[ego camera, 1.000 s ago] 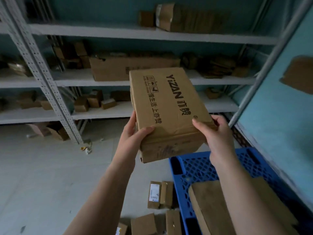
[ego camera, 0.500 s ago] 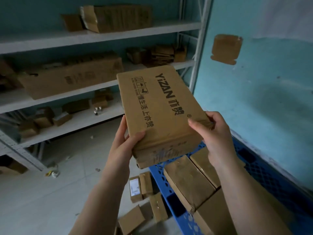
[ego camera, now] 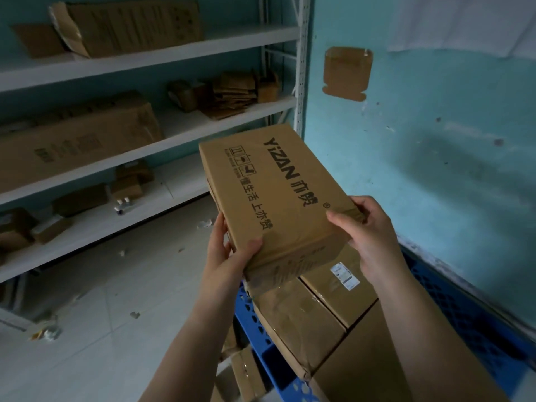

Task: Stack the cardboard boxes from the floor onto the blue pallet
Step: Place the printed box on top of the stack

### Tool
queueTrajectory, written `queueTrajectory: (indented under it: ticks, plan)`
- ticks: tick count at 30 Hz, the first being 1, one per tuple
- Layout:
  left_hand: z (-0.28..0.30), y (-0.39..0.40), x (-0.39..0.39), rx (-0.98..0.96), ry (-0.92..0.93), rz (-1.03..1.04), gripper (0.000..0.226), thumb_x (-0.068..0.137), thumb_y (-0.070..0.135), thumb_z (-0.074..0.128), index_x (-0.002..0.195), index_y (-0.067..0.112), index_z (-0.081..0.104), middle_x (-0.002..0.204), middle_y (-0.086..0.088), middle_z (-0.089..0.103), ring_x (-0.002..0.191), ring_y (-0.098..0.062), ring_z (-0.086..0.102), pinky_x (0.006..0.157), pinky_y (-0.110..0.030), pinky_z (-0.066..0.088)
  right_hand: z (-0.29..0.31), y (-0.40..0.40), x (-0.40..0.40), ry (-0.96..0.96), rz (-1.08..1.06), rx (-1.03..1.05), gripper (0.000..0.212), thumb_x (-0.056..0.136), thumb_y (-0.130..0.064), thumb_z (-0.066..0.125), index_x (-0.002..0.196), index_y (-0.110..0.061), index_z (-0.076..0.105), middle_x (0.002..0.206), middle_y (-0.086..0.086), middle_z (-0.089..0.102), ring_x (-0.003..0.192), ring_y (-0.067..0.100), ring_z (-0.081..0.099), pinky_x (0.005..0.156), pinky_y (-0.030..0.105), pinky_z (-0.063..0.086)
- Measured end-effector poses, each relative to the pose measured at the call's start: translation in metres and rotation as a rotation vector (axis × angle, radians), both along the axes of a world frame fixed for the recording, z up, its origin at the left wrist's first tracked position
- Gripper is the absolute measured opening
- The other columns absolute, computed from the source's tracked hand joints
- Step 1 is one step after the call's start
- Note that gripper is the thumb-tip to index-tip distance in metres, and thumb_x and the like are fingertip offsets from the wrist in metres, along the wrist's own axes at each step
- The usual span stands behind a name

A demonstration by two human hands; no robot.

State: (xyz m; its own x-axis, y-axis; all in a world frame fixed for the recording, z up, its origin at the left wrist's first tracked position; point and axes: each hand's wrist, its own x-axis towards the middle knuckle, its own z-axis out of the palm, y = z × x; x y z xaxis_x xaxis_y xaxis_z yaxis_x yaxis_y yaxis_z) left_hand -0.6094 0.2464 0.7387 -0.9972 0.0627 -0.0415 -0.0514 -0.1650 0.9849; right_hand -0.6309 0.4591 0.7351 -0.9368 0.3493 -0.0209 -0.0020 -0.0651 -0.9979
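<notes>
I hold a brown cardboard box point(ego camera: 278, 195) printed "YiZAN" in the air at the middle of the view, tilted away from me. My left hand point(ego camera: 229, 253) grips its near left corner and my right hand point(ego camera: 368, 236) grips its near right corner. Under it lies the blue pallet point(ego camera: 470, 311) against the turquoise wall, carrying two taped boxes point(ego camera: 295, 323) side by side, one with a white label point(ego camera: 345, 275), and a larger box point(ego camera: 368, 361) nearer me. More small boxes point(ego camera: 246, 372) lie on the floor left of the pallet.
White metal shelving point(ego camera: 162, 56) with cartons runs along the left and back. A long carton point(ego camera: 75, 140) fills the middle shelf. The turquoise wall point(ego camera: 435, 169) is close on the right, with a cardboard patch point(ego camera: 347, 73) on it. Scraps litter the pale floor point(ego camera: 116, 300).
My view has swung right toward the wall and pallet. The held box has come lower, over the boxes on the pallet. Both hands keep the same grip.
</notes>
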Motion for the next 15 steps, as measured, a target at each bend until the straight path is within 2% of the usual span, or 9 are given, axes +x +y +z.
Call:
queueTrajectory:
  ticks: [2, 6, 9, 11, 15]
  plan:
    - [-0.012, 0.015, -0.01, -0.003, -0.04, 0.002, 0.083, 0.064, 0.033, 0.066, 0.139, 0.044, 0.031, 0.115, 0.017, 0.059, 0.107, -0.01, 0.057, 0.067, -0.017, 0.053, -0.012, 0.016, -0.012, -0.038, 0.001, 0.01, 0.034, 0.06, -0.025, 0.081, 0.089, -0.029, 0.064, 0.088, -0.009, 0.069, 0.087, 0.015, 0.065, 0.07, 0.035, 0.052]
    - [-0.05, 0.04, -0.028, -0.042, -0.147, -0.032, 0.086, 0.061, 0.037, 0.068, 0.138, 0.048, 0.029, 0.124, 0.01, 0.053, 0.115, -0.021, 0.052, 0.082, -0.034, 0.051, -0.045, 0.042, -0.027, -0.125, 0.037, 0.101, 0.034, 0.065, -0.024, 0.079, 0.075, -0.052, 0.063, 0.078, -0.031, 0.065, 0.071, -0.006, 0.063, 0.063, 0.026, 0.047]
    - [-0.091, 0.056, -0.04, -0.079, -0.2, -0.081, 0.082, 0.06, 0.039, 0.07, 0.133, 0.048, 0.033, 0.124, 0.012, 0.051, 0.116, -0.023, 0.051, 0.094, -0.049, 0.049, -0.085, 0.06, -0.037, -0.232, 0.011, 0.132, 0.033, 0.064, -0.022, 0.079, 0.08, -0.047, 0.063, 0.085, -0.019, 0.068, 0.08, 0.003, 0.064, 0.07, 0.027, 0.048]
    - [-0.122, 0.064, -0.049, -0.104, -0.229, -0.105, 0.082, 0.062, 0.038, 0.072, 0.134, 0.044, 0.032, 0.126, 0.012, 0.05, 0.117, -0.022, 0.051, 0.097, -0.05, 0.047, -0.115, 0.07, -0.044, -0.315, -0.005, 0.12, 0.035, 0.065, -0.017, 0.077, 0.086, -0.042, 0.062, 0.092, -0.016, 0.066, 0.087, 0.007, 0.062, 0.071, 0.026, 0.046]
    - [-0.195, 0.079, -0.07, -0.195, -0.26, -0.101, 0.077, 0.077, 0.008, 0.07, 0.139, 0.03, 0.028, 0.135, 0.002, 0.046, 0.123, -0.022, 0.047, 0.1, -0.044, 0.044, -0.179, 0.083, -0.059, -0.423, -0.002, 0.129, 0.038, 0.069, -0.012, 0.071, 0.084, -0.044, 0.059, 0.092, -0.016, 0.063, 0.088, 0.006, 0.06, 0.073, 0.026, 0.047]
